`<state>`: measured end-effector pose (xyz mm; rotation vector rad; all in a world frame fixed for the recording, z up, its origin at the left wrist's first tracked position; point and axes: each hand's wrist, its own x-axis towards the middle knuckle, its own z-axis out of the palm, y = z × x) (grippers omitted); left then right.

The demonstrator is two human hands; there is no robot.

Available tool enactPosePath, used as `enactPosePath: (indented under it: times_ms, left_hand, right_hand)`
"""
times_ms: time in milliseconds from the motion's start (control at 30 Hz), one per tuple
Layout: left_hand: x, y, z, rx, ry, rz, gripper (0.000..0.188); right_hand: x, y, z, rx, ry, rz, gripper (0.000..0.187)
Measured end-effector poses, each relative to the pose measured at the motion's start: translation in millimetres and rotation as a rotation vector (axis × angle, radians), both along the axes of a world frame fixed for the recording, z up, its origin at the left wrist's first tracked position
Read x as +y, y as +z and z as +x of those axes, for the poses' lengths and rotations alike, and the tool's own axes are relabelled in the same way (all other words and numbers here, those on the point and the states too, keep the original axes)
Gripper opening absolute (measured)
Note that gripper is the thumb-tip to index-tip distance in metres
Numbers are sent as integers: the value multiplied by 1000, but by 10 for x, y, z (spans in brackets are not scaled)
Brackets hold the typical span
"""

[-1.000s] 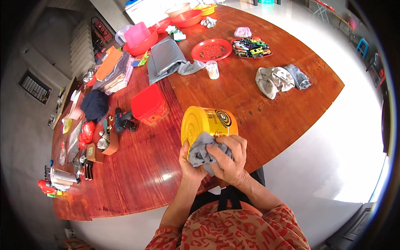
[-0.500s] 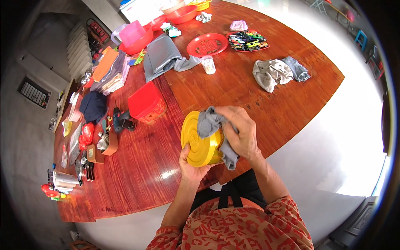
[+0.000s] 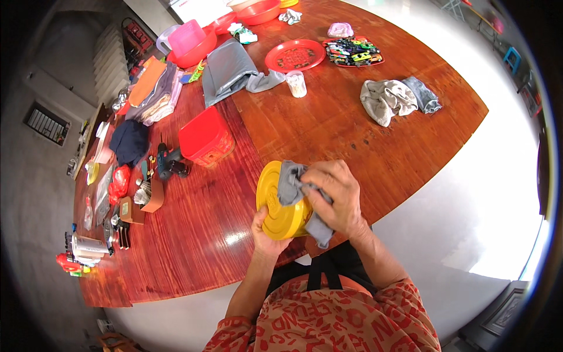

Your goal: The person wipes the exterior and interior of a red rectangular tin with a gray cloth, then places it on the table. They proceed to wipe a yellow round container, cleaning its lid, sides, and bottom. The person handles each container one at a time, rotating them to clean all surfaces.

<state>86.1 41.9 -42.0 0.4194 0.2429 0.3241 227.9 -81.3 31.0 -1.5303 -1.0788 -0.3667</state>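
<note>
A round container with a yellow lid is held tilted over the table's front edge, its lid turned toward the left. My left hand grips it from below, thumb up on the lid's rim. In my right hand a grey cloth is bunched, pressed against the lid's upper right rim, with its loose end hanging below the fingers. Most of the container's body is hidden behind the cloth and the hand.
Beyond the hands stand a red square box, a cordless drill and a small white cup. Farther back lie a red round tray, a tray of toy cars and crumpled beige cloth. Small tools fill the left side.
The right hand and grey cloth have shifted slightly down along the lid's rim, the fingers now more bunched. The left hand keeps its hold on the container.
</note>
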Motion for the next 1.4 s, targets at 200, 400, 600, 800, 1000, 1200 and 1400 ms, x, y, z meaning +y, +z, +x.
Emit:
enactPosePath:
  times_ms: [200,400,600,800,1000,1200,1400]
  left_hand:
    - [143,-216,-157,-40,-57,16,60]
    - [174,-226,-188,117,23,169,62]
    - [227,-193,-164,30,10,63,67]
    - [178,-253,-181,13,-31,-12,69]
    - [282,-432,-282,39,-144,42,72]
    - [300,-428,-362,95,-175,158,75]
    - [201,246,-202,98,65,809,91]
  right_hand:
    - [69,-113,245,361,192,-46,21]
    - [28,-119,197,455,95,-70,21]
    - [-176,-25,-195,105,95,49,25]
    - [-143,-44,-210,-13,101,30,22]
    - [-46,-32,91,321,244,-103,20]
    - [-94,-288,297,362,92,-286,21]
    - [-355,-67,261,327,-140,-147,21]
